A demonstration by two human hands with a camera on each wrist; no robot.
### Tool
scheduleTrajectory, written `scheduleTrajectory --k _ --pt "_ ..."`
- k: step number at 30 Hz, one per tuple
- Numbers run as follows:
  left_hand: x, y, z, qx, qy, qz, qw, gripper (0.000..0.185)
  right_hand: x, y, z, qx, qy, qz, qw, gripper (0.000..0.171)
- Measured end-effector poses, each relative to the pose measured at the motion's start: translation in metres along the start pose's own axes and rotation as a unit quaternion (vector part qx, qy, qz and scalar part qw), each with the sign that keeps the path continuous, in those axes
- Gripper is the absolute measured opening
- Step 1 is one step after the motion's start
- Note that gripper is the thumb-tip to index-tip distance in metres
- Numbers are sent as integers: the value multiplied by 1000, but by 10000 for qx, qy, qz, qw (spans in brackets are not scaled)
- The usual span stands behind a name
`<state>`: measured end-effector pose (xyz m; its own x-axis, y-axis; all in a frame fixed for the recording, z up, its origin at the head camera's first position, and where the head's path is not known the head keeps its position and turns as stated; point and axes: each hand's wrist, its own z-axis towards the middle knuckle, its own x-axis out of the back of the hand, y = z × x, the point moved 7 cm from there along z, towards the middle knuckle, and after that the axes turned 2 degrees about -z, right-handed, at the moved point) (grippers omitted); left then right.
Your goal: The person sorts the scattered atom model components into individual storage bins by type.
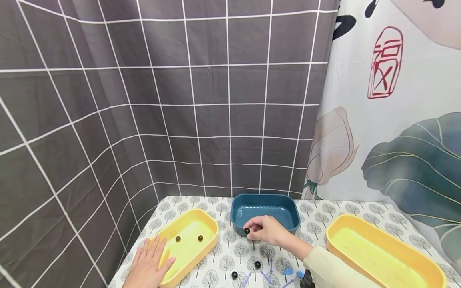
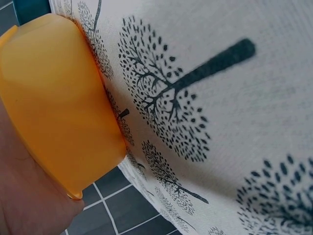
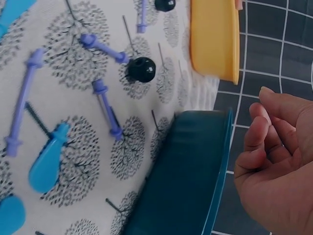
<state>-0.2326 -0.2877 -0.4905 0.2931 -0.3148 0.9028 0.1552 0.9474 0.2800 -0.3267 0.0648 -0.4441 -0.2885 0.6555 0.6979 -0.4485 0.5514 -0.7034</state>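
My left hand point(image 1: 148, 261) lies flat, fingers straight, over the near corner of the left yellow tray point(image 1: 209, 224), which holds two dark beads point(image 1: 178, 239). In the left wrist view only that yellow tray point(image 2: 54, 107) and a bit of palm show. My right hand point(image 1: 252, 229) pinches a black bead point(image 1: 247, 231) at the front rim of the empty blue bin point(image 1: 264, 200). In the right wrist view the right hand's fingers point(image 3: 261, 142) curl beside the blue bin point(image 3: 186, 181), and the bead is hidden there.
Two loose black beads point(image 1: 257, 264) point(image 1: 234, 275) lie on the tree-print cloth near purple sticks point(image 3: 108, 108) and blue paddle pieces point(image 3: 49, 159). A second yellow tray point(image 1: 425, 264) stands at the right. Curtains hang behind the table, and its left edge is close to my left hand.
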Motion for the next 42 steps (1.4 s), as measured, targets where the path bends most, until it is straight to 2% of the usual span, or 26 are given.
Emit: scheduleTrajectory --k 8,17,30,42 --pt "0 -2 -1 -42 148 -47 9999 70 -6 -9 15 -6 111 159 9998 19" --pt "1 -1 -1 7 22 -67 10000 71 -13 -23 35 1 163 458 9988 20" --pt "-1 0 0 -23 20 -72 10000 72 -36 -31 61 -264 231 1093 9934 24" --pt "-1 -1 -1 -52 62 -85 9999 72 -61 -43 85 -515 418 1294 9894 20"
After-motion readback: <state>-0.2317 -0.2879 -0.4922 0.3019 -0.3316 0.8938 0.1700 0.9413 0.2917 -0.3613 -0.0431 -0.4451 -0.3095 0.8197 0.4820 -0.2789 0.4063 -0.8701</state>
